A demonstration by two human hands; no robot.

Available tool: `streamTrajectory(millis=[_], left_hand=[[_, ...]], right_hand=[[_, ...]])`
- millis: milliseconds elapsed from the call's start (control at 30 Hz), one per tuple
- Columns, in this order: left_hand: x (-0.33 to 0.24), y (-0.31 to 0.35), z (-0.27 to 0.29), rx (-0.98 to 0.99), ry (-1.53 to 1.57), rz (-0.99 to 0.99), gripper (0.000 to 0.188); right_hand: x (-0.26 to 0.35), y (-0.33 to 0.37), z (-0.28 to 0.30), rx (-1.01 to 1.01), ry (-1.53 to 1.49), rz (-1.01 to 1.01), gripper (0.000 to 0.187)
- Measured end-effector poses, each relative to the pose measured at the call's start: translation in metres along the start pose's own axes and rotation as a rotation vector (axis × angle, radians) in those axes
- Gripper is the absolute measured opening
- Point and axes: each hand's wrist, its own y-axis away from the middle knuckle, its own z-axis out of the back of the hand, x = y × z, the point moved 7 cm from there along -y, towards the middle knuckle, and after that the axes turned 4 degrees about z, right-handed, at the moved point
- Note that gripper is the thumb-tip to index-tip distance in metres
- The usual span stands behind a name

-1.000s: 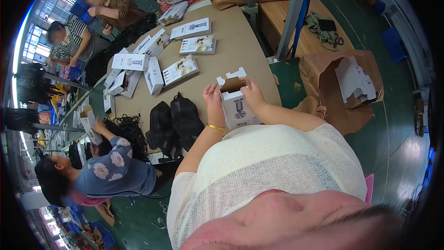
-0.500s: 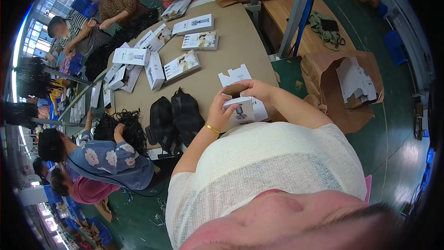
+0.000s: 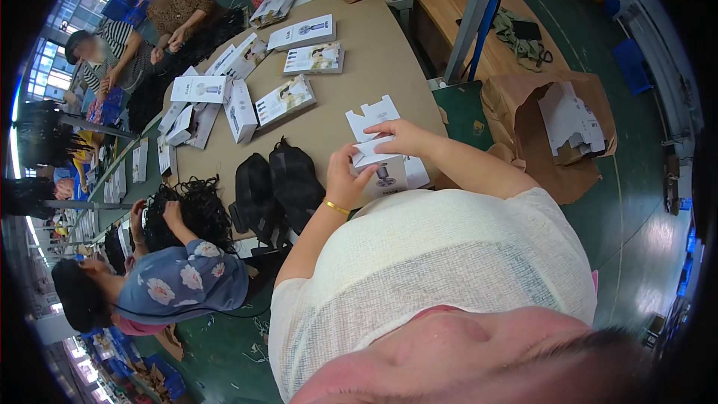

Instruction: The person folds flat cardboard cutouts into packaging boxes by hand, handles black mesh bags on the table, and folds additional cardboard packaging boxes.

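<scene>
The largest thing is the tan-topped work table [image 3: 374,45], stretching from the person to the far side. At its left a co-worker [image 3: 191,277] in a blue floral top bends over a heap of black cords [image 3: 206,206]. Beyond the right edge stands an open brown paper sack [image 3: 502,105] with white cartons [image 3: 572,123] inside. Two black bags [image 3: 294,179] lie left of the person's hands.

The white box [image 3: 389,170] is at the near edge of the table, between both hands and close to the person's shirt. Its flap end points to the far side, and its long axis runs roughly near to far; how steeply it tilts I cannot tell. A flat notched white carton [image 3: 370,114] lies just beyond it.

The box's pale printed face, turned up toward the person, shows a dark device with a stem; the lettering near its lower edge is too small to read. Farther left, finished-looking boxes [image 3: 303,32] carry a similar device picture or a photo panel, with short dark lettering.

The left hand [image 3: 346,179] pinches the box's left side, thumb on the printed face. The right hand [image 3: 404,137] reaches over the flap [image 3: 372,152], fingers extended; whether they pinch it I cannot tell. A gold bracelet [image 3: 337,207] circles the left wrist.
</scene>
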Motion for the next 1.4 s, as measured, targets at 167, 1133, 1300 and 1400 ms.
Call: streamTrajectory(millis=[167,1133,1300,1400], left_hand=[[0.025,-0.006,0.071,-0.578,0.25,0.111,0.046],[0.069,-0.028,-0.013,-0.22,0.702,0.726,0.023],[0.045,-0.028,-0.01,-0.162,0.692,0.604,0.019],[0.036,-0.029,-0.011,-0.154,0.71,0.533,0.019]], right_hand=[[-0.039,-0.024,0.04,-0.387,-0.357,0.079,0.039],[0.001,0.001,0.003,-0.397,-0.2,0.085,0.033],[-0.002,0.012,0.003,-0.426,-0.518,0.159,0.032],[-0.006,0.014,0.002,-0.437,-0.552,0.209,0.034]])
